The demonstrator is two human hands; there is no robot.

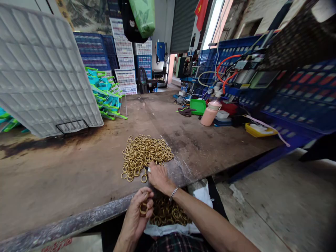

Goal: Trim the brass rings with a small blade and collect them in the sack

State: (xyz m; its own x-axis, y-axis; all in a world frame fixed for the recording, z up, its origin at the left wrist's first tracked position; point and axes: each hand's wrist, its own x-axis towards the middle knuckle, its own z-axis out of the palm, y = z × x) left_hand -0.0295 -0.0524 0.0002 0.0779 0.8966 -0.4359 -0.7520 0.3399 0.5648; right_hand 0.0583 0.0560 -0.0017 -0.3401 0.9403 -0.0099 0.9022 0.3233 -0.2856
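Observation:
My left hand (135,211) is closed at the table's front edge, its curled fingers around a brass-coloured ring (143,209). My right hand (159,177), with a metal bangle (174,193) at the wrist, reaches to the near edge of a pile of similar rings (143,153) on the table. At its fingertips shows a small black-and-white object (147,169); its kind is too small to tell. One loose ring (144,178) lies just left of these fingers. Below my forearms, a white-lined container (181,229) in front of the table holds many more rings.
A brown tabletop (78,168) spreads ahead. At left stand a ribbed white panel (49,70) and green-and-blue plastic pieces (106,92). To the right are a pink bottle (209,114), a green tray (197,106), a yellow tray (258,131) and a machine with orange hoses (225,66).

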